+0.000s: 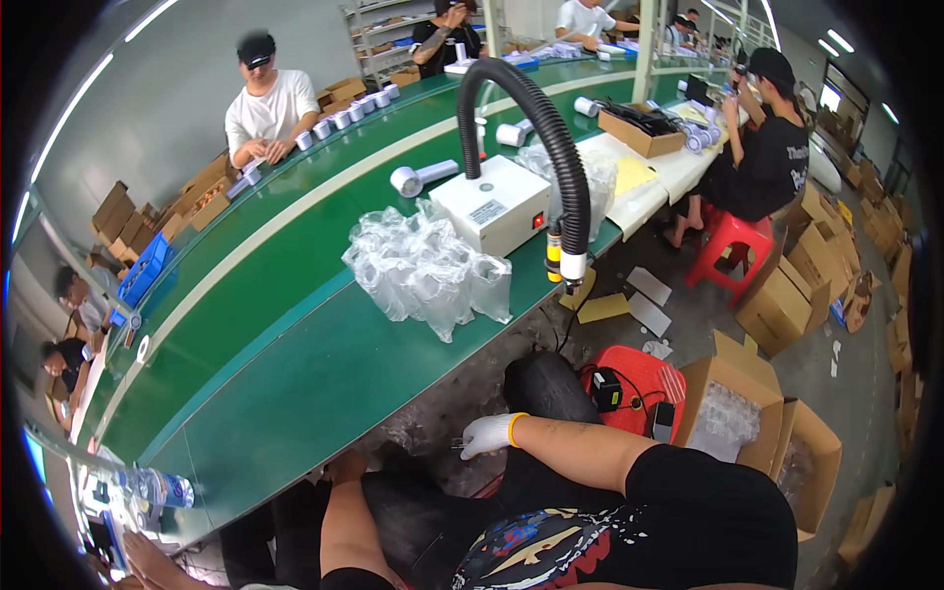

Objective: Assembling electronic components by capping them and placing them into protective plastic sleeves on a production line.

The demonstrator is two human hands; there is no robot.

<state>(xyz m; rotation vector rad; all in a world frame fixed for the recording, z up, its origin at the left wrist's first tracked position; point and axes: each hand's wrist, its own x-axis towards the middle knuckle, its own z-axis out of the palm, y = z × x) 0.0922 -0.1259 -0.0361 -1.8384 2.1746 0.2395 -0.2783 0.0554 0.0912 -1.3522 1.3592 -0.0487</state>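
My right hand wears a white glove with a yellow cuff. It is closed over my lap, below the bench edge, with a small thing at its fingertips that I cannot make out. My bare left hand is at the underside of the green bench's front edge, its fingers mostly hidden in shadow. On the bench, beyond both hands, lies a pile of clear plastic bags. Against the pile stands a white box-shaped machine with a red switch and a black ribbed hose arching over toward me.
A red stool with a black adapter stands at my right, beside open cartons of clear plastic. White showerhead-like parts lie on the green conveyor. Several co-workers sit along it. A water bottle is at lower left, near another person's arm.
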